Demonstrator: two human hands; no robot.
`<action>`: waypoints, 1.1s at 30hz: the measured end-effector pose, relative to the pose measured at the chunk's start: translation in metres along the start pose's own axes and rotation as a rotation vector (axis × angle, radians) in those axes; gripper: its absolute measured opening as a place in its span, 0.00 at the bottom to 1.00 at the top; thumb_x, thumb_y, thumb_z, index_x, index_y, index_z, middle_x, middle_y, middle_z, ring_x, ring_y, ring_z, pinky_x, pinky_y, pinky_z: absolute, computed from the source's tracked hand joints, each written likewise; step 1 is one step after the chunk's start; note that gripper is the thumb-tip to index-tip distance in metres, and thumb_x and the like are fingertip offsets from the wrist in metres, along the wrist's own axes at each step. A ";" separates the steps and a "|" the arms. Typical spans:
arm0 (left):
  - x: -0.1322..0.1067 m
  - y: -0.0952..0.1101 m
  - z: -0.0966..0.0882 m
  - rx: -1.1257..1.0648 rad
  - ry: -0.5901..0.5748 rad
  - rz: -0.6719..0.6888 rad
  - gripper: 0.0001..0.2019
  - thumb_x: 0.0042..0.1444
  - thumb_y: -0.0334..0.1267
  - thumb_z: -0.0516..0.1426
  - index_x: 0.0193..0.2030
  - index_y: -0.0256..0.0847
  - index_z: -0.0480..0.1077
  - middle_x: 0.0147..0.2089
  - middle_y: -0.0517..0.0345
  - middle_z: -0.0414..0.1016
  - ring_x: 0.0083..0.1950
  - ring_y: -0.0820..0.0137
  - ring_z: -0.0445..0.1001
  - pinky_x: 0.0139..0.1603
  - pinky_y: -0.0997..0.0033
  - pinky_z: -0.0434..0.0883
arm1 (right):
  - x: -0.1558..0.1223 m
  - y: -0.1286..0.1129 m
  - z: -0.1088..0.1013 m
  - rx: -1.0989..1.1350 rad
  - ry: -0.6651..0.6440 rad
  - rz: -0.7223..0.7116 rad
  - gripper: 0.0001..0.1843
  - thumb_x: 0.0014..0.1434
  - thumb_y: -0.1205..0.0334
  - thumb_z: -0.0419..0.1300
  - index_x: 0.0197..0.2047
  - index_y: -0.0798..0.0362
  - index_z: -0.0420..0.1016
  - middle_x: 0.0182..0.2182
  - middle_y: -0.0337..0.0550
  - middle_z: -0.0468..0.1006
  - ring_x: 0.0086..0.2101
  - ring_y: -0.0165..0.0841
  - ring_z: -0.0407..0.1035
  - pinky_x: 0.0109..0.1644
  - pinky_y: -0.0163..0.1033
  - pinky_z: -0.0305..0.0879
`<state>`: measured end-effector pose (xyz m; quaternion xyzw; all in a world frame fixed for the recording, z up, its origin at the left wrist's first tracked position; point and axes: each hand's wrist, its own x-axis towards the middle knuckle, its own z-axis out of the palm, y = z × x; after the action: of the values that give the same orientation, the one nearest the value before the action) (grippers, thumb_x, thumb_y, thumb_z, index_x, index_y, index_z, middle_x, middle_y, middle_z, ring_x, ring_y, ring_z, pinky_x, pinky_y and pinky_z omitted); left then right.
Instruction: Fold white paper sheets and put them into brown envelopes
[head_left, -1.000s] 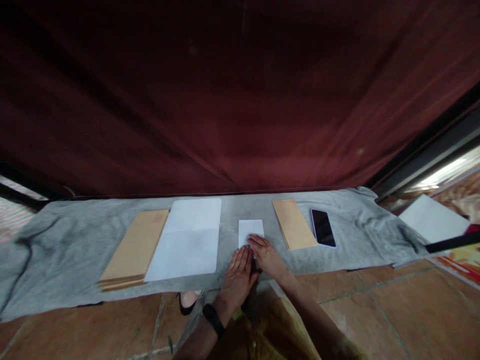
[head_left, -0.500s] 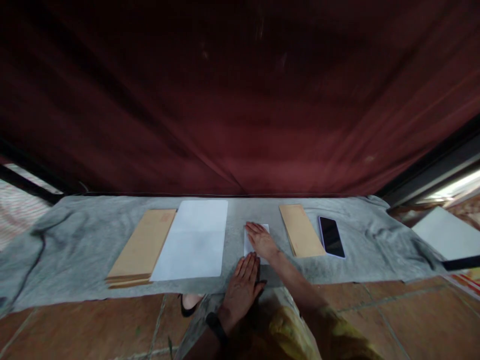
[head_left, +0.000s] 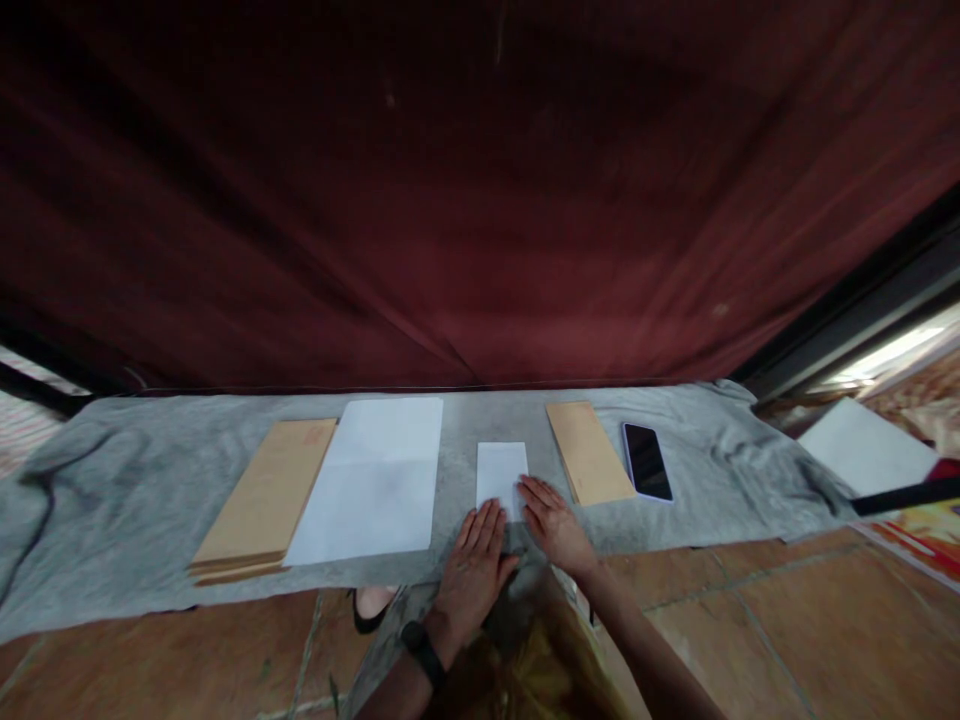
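Grey cloth (head_left: 150,500) bears a folded paper (head_left: 501,468), long axis seemingly pointing away, both hands' fingers (head_left: 480,525) flat, together, at its near edge.

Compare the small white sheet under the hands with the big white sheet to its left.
The small white sheet is far narrower and shorter than the big white sheet. The left hand and right hand rest flat at the small sheet's near edge; nothing touches the big sheet. The big sheet lies against a stack of brown envelopes; the small sheet lies alone. Both lie flat on the grey cloth.
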<state>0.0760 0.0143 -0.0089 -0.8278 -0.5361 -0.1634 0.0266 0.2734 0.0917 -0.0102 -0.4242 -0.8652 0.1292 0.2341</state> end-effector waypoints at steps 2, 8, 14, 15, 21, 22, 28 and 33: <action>-0.001 0.000 0.001 -0.007 0.002 -0.003 0.31 0.68 0.49 0.52 0.72 0.34 0.55 0.73 0.40 0.59 0.75 0.57 0.56 0.70 0.49 0.64 | -0.009 0.000 0.000 -0.007 0.083 0.082 0.24 0.68 0.67 0.50 0.66 0.53 0.66 0.62 0.52 0.71 0.61 0.41 0.65 0.65 0.53 0.65; -0.002 0.003 0.007 -0.014 0.016 -0.043 0.31 0.67 0.43 0.52 0.73 0.33 0.51 0.73 0.38 0.58 0.75 0.56 0.56 0.70 0.47 0.63 | 0.003 -0.022 0.015 -0.072 0.245 0.438 0.16 0.63 0.68 0.54 0.52 0.54 0.74 0.48 0.54 0.75 0.50 0.45 0.70 0.56 0.52 0.68; -0.002 0.004 0.012 -0.022 0.010 -0.055 0.32 0.66 0.43 0.53 0.72 0.31 0.52 0.73 0.36 0.57 0.75 0.55 0.55 0.70 0.48 0.64 | 0.018 -0.028 0.025 0.093 0.392 0.535 0.07 0.61 0.63 0.54 0.40 0.52 0.72 0.36 0.49 0.76 0.39 0.42 0.72 0.48 0.48 0.72; -0.001 0.004 0.011 -0.035 0.009 -0.057 0.32 0.66 0.43 0.53 0.72 0.32 0.52 0.73 0.36 0.57 0.75 0.55 0.55 0.70 0.47 0.63 | 0.019 -0.027 0.026 0.161 0.408 0.541 0.06 0.60 0.62 0.54 0.39 0.51 0.71 0.34 0.47 0.76 0.36 0.41 0.73 0.45 0.46 0.72; 0.000 0.005 0.003 -0.194 0.070 -0.152 0.28 0.69 0.40 0.50 0.73 0.38 0.51 0.74 0.41 0.58 0.75 0.58 0.56 0.71 0.47 0.63 | 0.035 -0.038 -0.001 0.398 0.348 0.453 0.10 0.64 0.59 0.50 0.40 0.49 0.72 0.29 0.40 0.80 0.30 0.35 0.75 0.35 0.38 0.71; -0.001 0.004 0.000 -0.231 0.094 -0.192 0.27 0.69 0.40 0.49 0.73 0.40 0.51 0.74 0.43 0.57 0.74 0.59 0.57 0.70 0.48 0.64 | 0.039 -0.040 -0.011 0.370 0.346 0.429 0.10 0.65 0.58 0.50 0.41 0.49 0.73 0.30 0.40 0.81 0.31 0.35 0.76 0.36 0.38 0.72; -0.011 -0.013 -0.009 -0.388 0.197 -0.360 0.22 0.70 0.39 0.46 0.69 0.45 0.60 0.71 0.49 0.63 0.70 0.63 0.65 0.67 0.54 0.69 | 0.039 -0.043 -0.045 0.153 0.322 0.108 0.13 0.69 0.64 0.50 0.49 0.48 0.75 0.50 0.48 0.80 0.53 0.39 0.73 0.59 0.48 0.69; -0.026 -0.015 -0.015 -0.408 0.247 -0.302 0.16 0.68 0.34 0.47 0.54 0.46 0.73 0.56 0.52 0.76 0.57 0.64 0.76 0.59 0.56 0.77 | 0.001 -0.028 -0.016 0.004 0.173 -0.116 0.16 0.68 0.72 0.50 0.52 0.49 0.74 0.50 0.45 0.80 0.55 0.36 0.72 0.65 0.50 0.66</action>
<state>0.0489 -0.0052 -0.0039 -0.7006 -0.6019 -0.3699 -0.1002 0.2621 0.0760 0.0156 -0.3827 -0.8646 0.0802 0.3156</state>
